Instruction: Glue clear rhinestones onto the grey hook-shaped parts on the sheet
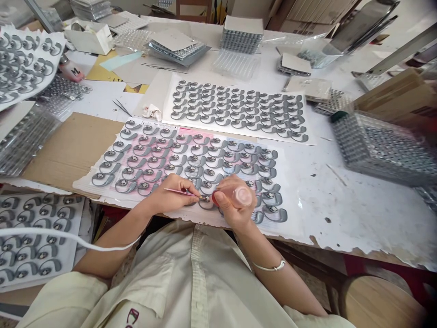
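My left hand [175, 195] is closed in a pinch around a slim pink tool [175, 191], whose tip end is by a grey curved metal piece [205, 205]. Wrapped around a translucent squeeze bottle [241, 196] is my right hand [235, 207]; the bottle is tilted, its reddish end pointing toward that same piece. Both hands are over the near edge of a white sheet [290, 200], which carries rows of similar grey curved pieces [273, 213], each with a small round setting. Exact contact at the tool's tip is too small to make out.
A second sheet of pieces [235, 107] lies beyond. Black tweezers [122, 108] and a crumpled tissue [152, 112] lie at its left. Stacked clear trays [385, 150] stand right, more trays [241, 36] behind. A white cable [85, 241] crosses my left forearm. A round stool [380, 303] stands lower right.
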Motion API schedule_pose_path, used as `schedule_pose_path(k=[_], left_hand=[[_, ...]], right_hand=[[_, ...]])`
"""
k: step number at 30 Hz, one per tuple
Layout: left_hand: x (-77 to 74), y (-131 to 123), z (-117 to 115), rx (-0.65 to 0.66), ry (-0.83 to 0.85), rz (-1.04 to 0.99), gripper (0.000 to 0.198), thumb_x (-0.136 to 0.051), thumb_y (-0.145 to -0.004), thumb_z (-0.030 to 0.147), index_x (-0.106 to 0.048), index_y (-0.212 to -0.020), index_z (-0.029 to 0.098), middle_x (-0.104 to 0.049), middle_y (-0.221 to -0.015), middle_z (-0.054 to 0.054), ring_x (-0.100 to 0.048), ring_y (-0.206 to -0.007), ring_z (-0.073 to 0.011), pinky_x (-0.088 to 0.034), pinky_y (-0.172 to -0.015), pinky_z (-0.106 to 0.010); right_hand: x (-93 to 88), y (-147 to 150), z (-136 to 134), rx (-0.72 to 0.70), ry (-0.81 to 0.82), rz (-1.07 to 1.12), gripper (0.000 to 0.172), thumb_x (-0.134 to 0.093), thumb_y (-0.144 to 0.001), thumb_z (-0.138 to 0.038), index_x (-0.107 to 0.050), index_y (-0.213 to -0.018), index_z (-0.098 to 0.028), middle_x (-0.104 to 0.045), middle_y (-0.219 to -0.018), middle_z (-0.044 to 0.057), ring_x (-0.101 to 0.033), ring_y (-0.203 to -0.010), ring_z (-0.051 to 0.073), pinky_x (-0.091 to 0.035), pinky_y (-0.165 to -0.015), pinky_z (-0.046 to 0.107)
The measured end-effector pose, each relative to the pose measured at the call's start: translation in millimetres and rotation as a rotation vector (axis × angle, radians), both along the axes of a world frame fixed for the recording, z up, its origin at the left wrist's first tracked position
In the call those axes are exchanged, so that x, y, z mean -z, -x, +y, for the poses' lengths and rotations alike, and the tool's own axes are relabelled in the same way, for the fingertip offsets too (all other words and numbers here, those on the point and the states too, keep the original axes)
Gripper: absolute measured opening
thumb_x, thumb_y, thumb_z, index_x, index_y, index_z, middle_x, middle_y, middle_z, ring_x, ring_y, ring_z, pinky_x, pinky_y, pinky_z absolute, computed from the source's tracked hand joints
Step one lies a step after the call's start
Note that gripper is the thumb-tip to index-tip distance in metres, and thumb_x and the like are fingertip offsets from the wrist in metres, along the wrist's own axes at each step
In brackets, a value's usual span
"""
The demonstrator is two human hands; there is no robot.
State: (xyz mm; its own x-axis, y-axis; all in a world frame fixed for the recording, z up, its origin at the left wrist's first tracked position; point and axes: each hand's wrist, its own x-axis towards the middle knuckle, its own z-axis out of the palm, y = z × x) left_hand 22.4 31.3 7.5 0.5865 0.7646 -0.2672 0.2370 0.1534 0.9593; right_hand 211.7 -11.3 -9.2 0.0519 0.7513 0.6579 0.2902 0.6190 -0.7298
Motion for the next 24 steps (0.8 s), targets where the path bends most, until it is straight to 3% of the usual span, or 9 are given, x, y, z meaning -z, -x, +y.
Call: schedule_pose_path(k=[18,24], left_hand=[[-4.9,-0.2,-1.5,0.015,-0.123,0.053,0.012,-0.070,-0.070,0.020,-0.076,-0.078,0.013,-0.070,-0.068,-0.004,-0.056,-0.058,-0.0105,-0.039,-0.053,-0.019],[-10.5,-1.5,-0.8,0.011,-0.054,0.079,0.011,-0.070,-0.068,0.019,-0.075,-0.075,0.012,-0.065,-0.060,-0.002,-0.051,-0.053,-0.0089,-0.036,-0.049,-0.019]], right_hand=[[-4.0,1.8,0.0,0.020,0.025,-0.012,0.012,-0.066,-0.081,-0.023,-0.058,-0.072,-0.020,-0.059,-0.063,0.001,-0.055,-0.059,0.016,-0.047,-0.058,0.034],[-5.3,3.6,0.1,0.008,-0.042,0.019,0.012,-0.067,-0.079,-0.018,-0.058,-0.072,-0.020,-0.058,-0.065,0.001,-0.054,-0.059,0.014,-0.047,-0.056,0.032]])
